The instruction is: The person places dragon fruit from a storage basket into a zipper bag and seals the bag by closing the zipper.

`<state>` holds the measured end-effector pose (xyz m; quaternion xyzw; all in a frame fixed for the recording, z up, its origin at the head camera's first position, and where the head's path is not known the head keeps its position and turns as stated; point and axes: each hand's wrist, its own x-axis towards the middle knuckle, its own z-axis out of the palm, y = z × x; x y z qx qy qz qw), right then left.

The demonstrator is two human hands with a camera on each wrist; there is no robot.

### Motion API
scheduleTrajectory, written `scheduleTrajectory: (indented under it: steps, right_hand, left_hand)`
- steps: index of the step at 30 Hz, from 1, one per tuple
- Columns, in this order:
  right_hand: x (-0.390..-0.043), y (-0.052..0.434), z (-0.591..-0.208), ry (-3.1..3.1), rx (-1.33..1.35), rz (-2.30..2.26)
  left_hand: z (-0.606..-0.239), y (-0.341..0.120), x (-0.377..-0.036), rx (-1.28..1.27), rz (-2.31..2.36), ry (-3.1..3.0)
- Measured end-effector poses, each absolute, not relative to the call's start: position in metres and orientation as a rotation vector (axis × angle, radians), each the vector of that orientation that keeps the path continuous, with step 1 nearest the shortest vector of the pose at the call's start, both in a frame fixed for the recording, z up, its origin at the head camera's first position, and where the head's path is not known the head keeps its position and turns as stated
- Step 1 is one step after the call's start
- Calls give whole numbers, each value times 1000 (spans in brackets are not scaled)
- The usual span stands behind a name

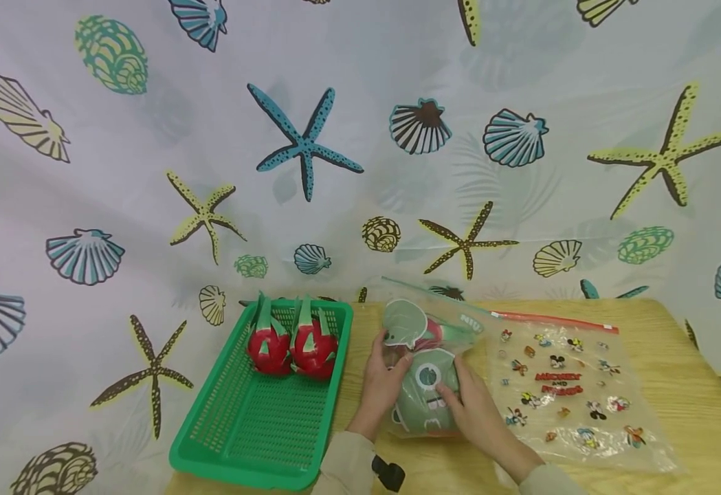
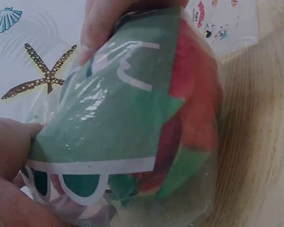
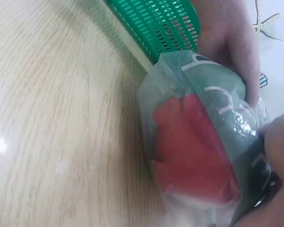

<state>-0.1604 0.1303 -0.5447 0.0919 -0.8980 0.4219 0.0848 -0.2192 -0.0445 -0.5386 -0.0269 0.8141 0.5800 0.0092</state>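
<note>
Left hand (image 1: 381,381) and right hand (image 1: 478,416) grip opposite sides of the green-printed zip bag (image 1: 428,409), a dragon fruit (image 2: 199,94) inside, just right of the green plastic basket (image 1: 242,474). Careful handling probably means cradling rather than squeezing (thin plastic creases easily) and keeping the leafy crown (image 1: 456,337) off the zip strip (image 1: 440,297). Left-wrist footage reveals green-tipped scales (image 2: 184,172) that the head view lacks.

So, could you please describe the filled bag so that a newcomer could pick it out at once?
In the head view, look along the wooden table between the green basket and, to its right, the Mickey bag. There is the filled bag, printed with a large green cartoon. Unlike the flat Mickey bag, it bulges around a red fruit.
</note>
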Motion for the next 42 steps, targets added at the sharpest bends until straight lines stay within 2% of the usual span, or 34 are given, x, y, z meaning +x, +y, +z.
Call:
scheduleTrajectory:
  steps: [7,11,19,24,42]
  right_hand:
    - [-150,135,-545,-2780,188,1272]
    - [-139,138,-549,-2675,245,1157]
    - [-123,142,-562,-2558,413,964]
    - [-124,146,-567,-2573,395,958]
    - [-148,148,-568,-2552,384,820]
  left_hand:
    - [-545,-40,-215,-106,1546,2672]
    - [-542,-39,-207,-79,1427,2769]
    - [-542,-41,-182,490,1150,2896]
    - [-551,-37,-173,652,967,2855]
    - [-556,-27,-190,597,894,2861]
